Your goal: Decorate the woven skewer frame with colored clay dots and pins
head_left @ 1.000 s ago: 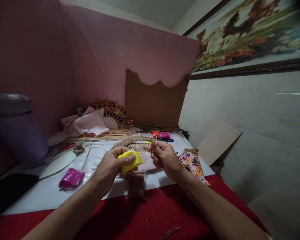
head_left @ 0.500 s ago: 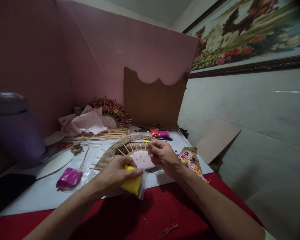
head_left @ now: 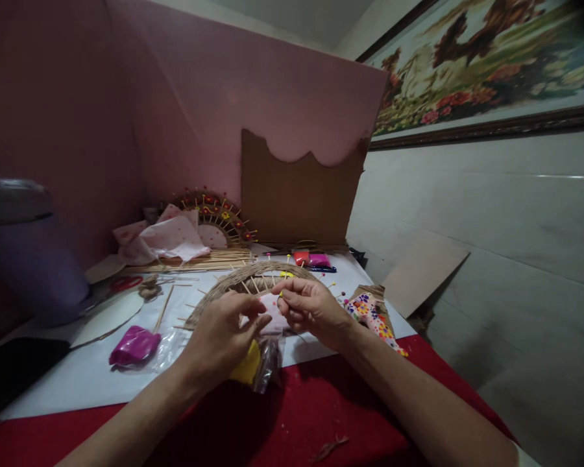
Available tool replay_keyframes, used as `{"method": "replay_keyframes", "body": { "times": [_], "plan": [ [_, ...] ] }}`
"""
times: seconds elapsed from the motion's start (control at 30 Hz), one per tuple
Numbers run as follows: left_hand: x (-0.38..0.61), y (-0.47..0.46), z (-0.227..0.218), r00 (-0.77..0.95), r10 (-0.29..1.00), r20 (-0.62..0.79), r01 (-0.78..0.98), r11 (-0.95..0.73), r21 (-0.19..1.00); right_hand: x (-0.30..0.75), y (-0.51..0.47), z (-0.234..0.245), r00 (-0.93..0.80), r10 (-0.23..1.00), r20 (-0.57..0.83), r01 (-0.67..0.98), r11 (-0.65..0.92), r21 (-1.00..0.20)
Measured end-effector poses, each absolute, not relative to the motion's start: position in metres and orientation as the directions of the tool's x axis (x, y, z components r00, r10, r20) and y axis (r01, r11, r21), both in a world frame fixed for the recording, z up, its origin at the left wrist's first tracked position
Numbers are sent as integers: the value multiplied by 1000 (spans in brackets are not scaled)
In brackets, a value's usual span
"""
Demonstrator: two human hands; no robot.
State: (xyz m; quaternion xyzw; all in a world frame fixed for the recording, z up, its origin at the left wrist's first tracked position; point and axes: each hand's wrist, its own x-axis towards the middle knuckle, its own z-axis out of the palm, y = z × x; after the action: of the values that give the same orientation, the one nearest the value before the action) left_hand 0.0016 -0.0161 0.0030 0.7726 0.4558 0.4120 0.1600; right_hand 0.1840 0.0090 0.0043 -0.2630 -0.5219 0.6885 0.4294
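One brown cardboard panel with a wavy top edge (head_left: 296, 201) stands upright. There are two half-round woven stick fans: a bead-decorated fan (head_left: 214, 217) left of it and a plain fan (head_left: 219, 292) in front of it. Also in front of it are four clay lumps: a yellow lump (head_left: 247, 368), a large magenta lump (head_left: 133, 345), a small red lump (head_left: 302, 258) and a small magenta lump (head_left: 320, 261).

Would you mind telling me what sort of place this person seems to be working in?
Most likely a home craft corner: a paper-covered table holds a half-made woven arch, a bundle of thin sticks and a bag of magenta clay, and a framed picture hangs on the tiled wall.
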Motion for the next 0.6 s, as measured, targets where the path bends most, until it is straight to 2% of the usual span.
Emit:
{"method": "replay_keyframes", "body": {
  "times": [0.13,0.27,0.5,0.6],
  "plan": [
    [5,-19,6,181,827,532,384,-558,736,182,6,5,-598,796,92,-301,-116,-947],
    [7,-20,7,204,821,534,266,-571,777,180,4,4,-649,757,83,-262,-119,-958],
    [8,-18,5,223,909,352,145,-388,910,180,2,2,-687,723,74,-236,-125,-964],
    [8,-19,7,213,922,322,52,-340,939,180,3,2,-669,739,80,-241,-113,-964]
  ]
}}
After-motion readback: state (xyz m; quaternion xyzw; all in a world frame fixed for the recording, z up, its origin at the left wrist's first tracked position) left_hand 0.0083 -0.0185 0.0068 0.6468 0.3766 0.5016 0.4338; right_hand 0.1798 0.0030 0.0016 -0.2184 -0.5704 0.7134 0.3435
